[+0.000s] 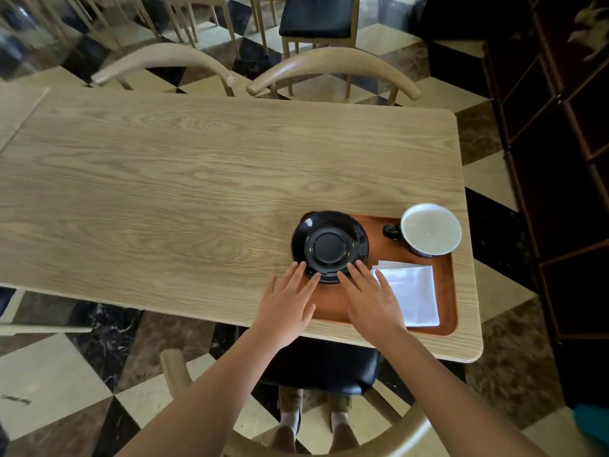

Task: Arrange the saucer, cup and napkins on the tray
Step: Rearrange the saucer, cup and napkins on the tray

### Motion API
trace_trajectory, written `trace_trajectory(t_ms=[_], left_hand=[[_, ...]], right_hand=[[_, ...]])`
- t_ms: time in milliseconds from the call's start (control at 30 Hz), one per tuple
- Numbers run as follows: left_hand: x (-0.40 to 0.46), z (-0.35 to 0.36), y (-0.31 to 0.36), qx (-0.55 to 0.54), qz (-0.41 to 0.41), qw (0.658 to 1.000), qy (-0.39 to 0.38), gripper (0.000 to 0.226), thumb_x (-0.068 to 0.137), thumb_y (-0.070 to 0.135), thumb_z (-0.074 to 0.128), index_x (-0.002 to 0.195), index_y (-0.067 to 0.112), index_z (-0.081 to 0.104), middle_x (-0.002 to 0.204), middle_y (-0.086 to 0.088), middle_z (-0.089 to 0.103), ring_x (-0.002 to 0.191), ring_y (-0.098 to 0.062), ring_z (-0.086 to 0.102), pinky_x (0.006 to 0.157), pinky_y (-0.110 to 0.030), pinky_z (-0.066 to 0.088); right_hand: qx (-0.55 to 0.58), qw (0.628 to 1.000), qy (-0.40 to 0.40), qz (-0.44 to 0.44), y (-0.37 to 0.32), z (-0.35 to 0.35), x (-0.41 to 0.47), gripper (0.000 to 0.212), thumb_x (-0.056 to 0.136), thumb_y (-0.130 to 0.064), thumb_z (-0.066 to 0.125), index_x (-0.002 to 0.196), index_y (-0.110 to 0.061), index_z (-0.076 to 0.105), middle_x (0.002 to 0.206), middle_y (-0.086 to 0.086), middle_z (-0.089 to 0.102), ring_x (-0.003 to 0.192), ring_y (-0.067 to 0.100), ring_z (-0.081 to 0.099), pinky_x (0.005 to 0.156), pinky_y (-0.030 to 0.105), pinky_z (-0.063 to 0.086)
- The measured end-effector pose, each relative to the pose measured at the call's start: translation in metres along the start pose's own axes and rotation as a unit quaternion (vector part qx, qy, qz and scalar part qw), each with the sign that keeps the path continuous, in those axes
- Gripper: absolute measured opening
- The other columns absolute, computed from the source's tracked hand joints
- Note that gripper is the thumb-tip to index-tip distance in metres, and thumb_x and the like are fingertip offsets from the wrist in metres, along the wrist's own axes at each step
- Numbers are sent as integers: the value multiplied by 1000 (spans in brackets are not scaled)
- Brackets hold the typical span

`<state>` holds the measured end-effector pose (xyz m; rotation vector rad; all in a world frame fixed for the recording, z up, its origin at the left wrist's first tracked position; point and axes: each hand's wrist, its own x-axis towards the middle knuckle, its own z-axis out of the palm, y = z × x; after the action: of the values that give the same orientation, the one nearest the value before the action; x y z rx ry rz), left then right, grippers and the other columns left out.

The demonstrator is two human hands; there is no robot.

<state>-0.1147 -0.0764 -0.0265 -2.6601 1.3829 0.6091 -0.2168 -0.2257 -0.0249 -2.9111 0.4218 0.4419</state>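
Woodgrain table (197,179) bears round glossy black saucer (329,247).

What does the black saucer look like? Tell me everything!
The saucer is round, glossy black, maybe ceramic or plastic, with a raised ring around a flat centre circle. It seems to be a stack, since a second rim shows underneath. It sits level on the left end of the brown tray, overhanging its left edge. The fingertips of the left hand and right hand touch its near rim. The cup and napkins sit apart from it.
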Motion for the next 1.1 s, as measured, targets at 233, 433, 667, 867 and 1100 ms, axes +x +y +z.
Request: trace_trajectory(t_ms=[233,433,667,867,1100], left_hand=[[-9,3,3,-4,0,1000,0,56,98,41,27,147,26,5,158,-8,-2,144,-21,-7,117,-46,9],[-22,9,7,-2,7,1000,1,57,98,41,27,147,25,1,158,-9,-2,144,-22,-7,117,-45,9],[-26,10,10,-6,1,1000,-6,58,98,42,27,147,26,0,158,-8,-4,143,-22,-9,117,-44,9],[-23,3,13,6,1,1000,-6,56,98,43,26,147,23,8,158,-10,3,144,-24,-2,117,-43,10],[5,-23,28,-34,24,993,114,54,92,41,37,141,18,33,146,-12,40,136,-25,32,110,-44,29]], right_hand=[[12,1000,4,-11,0,1,-8,55,96,-24,36,146,-20,14,158,5,9,144,20,-2,116,39,0],[11,1000,10,-17,-1,7,-18,52,97,-28,34,146,-22,16,157,4,11,145,20,-1,116,40,0],[-4,1000,27,-7,-4,14,-22,51,90,-28,51,139,-20,38,149,7,36,141,23,21,113,46,18],[-24,999,37,-11,-1,15,-18,49,92,-29,47,139,-20,37,150,6,34,142,23,19,114,48,12],[10,981,192,2,27,-9,-13,36,72,-19,71,107,-15,67,119,10,66,115,24,59,97,51,43]])
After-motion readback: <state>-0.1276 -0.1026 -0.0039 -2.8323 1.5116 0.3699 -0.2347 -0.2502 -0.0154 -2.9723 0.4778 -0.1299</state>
